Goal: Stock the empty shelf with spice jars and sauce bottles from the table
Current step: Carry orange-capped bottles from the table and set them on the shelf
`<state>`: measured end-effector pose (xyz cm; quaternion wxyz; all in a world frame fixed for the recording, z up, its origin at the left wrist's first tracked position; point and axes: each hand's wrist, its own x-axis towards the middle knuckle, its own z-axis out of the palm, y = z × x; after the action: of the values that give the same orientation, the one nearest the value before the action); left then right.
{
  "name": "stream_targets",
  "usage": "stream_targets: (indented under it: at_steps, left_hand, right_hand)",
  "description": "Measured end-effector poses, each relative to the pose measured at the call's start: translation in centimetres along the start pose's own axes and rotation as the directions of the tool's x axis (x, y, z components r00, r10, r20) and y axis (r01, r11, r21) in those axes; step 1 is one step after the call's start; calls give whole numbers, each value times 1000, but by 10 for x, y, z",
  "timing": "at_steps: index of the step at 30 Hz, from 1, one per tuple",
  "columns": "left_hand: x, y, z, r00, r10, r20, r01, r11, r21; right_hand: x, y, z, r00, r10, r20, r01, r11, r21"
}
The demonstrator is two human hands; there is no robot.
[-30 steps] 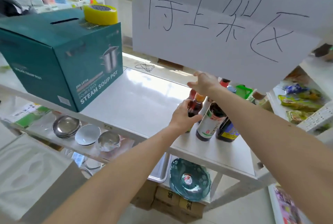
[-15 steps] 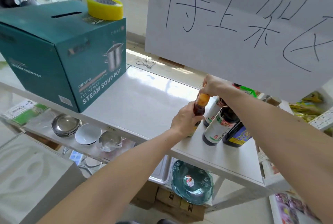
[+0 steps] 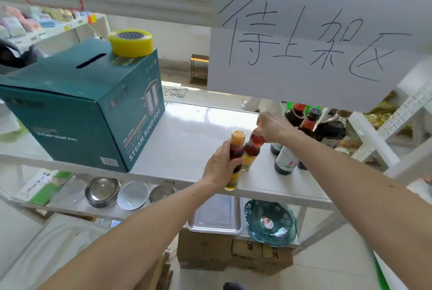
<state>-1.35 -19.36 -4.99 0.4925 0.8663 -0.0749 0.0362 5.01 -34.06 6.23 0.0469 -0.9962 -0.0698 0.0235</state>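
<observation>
My left hand (image 3: 221,163) grips a small orange-capped sauce bottle (image 3: 236,149) by its body, near the front edge of the white shelf (image 3: 191,140). Just to its right, my right hand (image 3: 273,126) holds the top of a second small amber bottle (image 3: 251,152); its cap is hidden under my fingers. Both small bottles stand upright and close together. Behind my right forearm stand three taller dark sauce bottles (image 3: 308,126), one with a white and green label (image 3: 286,161).
A teal steam soup pot box (image 3: 88,105) with a yellow tape roll (image 3: 131,42) on top fills the shelf's left part. A large handwritten paper sign (image 3: 304,39) hangs above. Below lie steel bowls (image 3: 102,191), a metal tray (image 3: 216,215) and a teal glass dish (image 3: 271,222).
Both hands have drawn the two small bottles away from the tall bottles, toward the shelf's front edge and to the left. The camera has tilted up, showing more of the sign.
</observation>
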Motion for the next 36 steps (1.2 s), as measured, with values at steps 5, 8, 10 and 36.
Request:
stream_targets:
  at_steps: [5, 8, 10, 36]
  left_hand:
    - [-16, 8, -7, 987, 93, 128, -91, 996, -22]
    - [-24, 20, 4, 958, 181, 223, -172, 983, -60]
    - [-30, 33, 18, 929, 236, 284, -221, 972, -83]
    - [-232, 335, 372, 345, 647, 679, -360, 760, -541]
  right_hand:
    - [-45, 3, -9, 995, 98, -15, -96, 991, 95]
    - [-82, 18, -14, 982, 188, -28, -182, 972, 147]
    - [-109, 33, -17, 963, 268, -17, -262, 951, 162]
    - [-552, 356, -68, 396, 908, -134, -876, 418, 239]
